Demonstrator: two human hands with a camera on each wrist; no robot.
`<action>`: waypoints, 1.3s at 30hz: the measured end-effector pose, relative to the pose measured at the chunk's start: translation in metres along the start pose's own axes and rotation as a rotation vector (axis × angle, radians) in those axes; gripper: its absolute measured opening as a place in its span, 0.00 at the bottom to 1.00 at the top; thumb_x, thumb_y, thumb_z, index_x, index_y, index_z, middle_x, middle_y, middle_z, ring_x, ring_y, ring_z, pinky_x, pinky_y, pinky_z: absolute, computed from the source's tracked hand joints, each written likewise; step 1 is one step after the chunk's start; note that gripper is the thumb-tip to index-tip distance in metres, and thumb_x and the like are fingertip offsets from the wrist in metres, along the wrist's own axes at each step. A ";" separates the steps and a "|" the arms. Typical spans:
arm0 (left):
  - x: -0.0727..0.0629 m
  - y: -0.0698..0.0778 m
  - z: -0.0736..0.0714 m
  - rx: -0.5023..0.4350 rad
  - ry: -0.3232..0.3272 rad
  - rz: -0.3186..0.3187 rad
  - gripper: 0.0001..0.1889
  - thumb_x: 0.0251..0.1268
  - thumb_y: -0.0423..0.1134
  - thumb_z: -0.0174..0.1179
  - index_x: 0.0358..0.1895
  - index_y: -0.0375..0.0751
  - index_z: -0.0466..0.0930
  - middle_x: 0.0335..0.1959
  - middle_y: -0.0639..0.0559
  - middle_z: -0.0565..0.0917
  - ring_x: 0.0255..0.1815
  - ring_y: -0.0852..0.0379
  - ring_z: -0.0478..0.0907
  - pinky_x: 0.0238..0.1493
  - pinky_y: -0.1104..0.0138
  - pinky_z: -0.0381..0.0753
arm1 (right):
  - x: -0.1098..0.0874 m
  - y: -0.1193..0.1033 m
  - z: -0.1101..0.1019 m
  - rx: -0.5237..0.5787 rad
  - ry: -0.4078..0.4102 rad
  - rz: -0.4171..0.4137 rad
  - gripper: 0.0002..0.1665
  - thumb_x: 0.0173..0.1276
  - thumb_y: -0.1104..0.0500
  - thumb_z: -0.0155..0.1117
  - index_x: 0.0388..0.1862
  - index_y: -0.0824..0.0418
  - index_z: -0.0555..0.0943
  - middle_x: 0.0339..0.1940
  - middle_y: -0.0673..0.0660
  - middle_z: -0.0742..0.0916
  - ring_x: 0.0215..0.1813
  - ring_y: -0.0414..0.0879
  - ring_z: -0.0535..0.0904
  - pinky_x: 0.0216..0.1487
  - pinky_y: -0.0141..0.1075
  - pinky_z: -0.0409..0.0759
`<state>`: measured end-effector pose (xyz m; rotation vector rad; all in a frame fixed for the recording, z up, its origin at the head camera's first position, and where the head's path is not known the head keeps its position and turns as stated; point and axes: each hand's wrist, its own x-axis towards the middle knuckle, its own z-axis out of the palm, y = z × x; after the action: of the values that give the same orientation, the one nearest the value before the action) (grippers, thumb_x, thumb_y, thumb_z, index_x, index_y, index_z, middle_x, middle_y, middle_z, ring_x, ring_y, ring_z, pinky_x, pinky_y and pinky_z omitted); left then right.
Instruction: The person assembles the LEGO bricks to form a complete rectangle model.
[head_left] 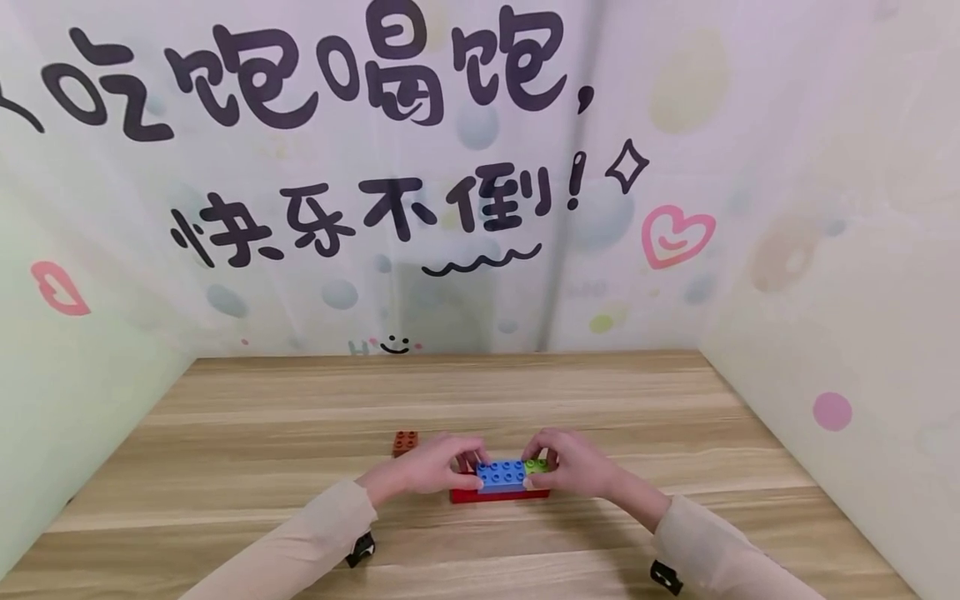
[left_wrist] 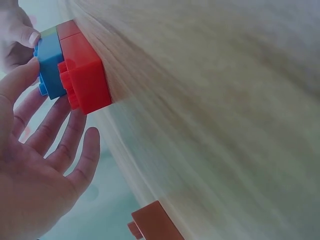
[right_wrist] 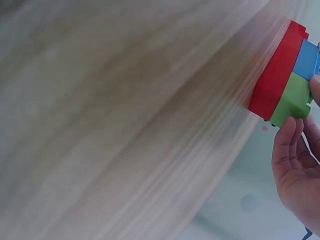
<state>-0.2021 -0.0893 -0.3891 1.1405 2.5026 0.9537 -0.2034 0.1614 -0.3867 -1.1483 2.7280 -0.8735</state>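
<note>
A blue brick (head_left: 501, 473) with two rows of studs sits on a red brick base (head_left: 467, 497) on the table. Beside its right end, on the same base, is a smaller green brick (head_left: 537, 464). My left hand (head_left: 435, 464) pinches the blue brick's left end between thumb and fingers, its other fingers spread in the left wrist view. From the other side my right hand (head_left: 576, 467) grips at the green brick, thumb near the seam with the blue one. Studs show on the exposed end of the red base (left_wrist: 85, 75) in the left wrist view.
An orange-brown brick (head_left: 406, 442) stands apart, behind the left hand. The wood-grain table (head_left: 300, 400) meets a printed back curtain (head_left: 480, 308) and pale walls on both sides.
</note>
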 end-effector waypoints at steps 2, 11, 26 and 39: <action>-0.001 0.001 0.000 0.001 0.002 -0.003 0.12 0.55 0.44 0.60 0.42 0.47 0.74 0.36 0.61 0.77 0.36 0.64 0.74 0.39 0.70 0.73 | 0.000 0.001 0.001 0.015 0.005 -0.007 0.17 0.52 0.48 0.67 0.37 0.56 0.78 0.32 0.45 0.78 0.28 0.40 0.71 0.28 0.30 0.71; -0.001 0.001 -0.002 0.021 -0.013 0.020 0.13 0.56 0.44 0.60 0.44 0.46 0.74 0.37 0.59 0.77 0.37 0.63 0.74 0.39 0.69 0.73 | -0.001 0.004 0.003 0.031 0.017 -0.023 0.18 0.52 0.48 0.67 0.37 0.56 0.78 0.32 0.45 0.78 0.27 0.39 0.71 0.28 0.30 0.72; -0.015 0.000 -0.013 -0.012 0.024 -0.047 0.19 0.57 0.44 0.59 0.50 0.41 0.73 0.39 0.55 0.77 0.40 0.58 0.73 0.41 0.63 0.73 | -0.002 0.005 0.004 0.050 0.034 -0.060 0.17 0.53 0.49 0.66 0.37 0.58 0.78 0.32 0.46 0.78 0.27 0.39 0.71 0.27 0.29 0.71; -0.030 -0.015 -0.034 -0.064 0.120 -0.030 0.18 0.56 0.39 0.60 0.49 0.35 0.72 0.40 0.45 0.77 0.41 0.49 0.73 0.41 0.55 0.72 | -0.003 0.004 0.004 0.071 0.015 -0.010 0.17 0.53 0.48 0.67 0.37 0.56 0.77 0.32 0.46 0.78 0.28 0.41 0.71 0.29 0.30 0.71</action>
<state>-0.2060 -0.1352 -0.3746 1.0532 2.5535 1.1167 -0.2027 0.1636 -0.3920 -1.1476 2.6811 -0.9760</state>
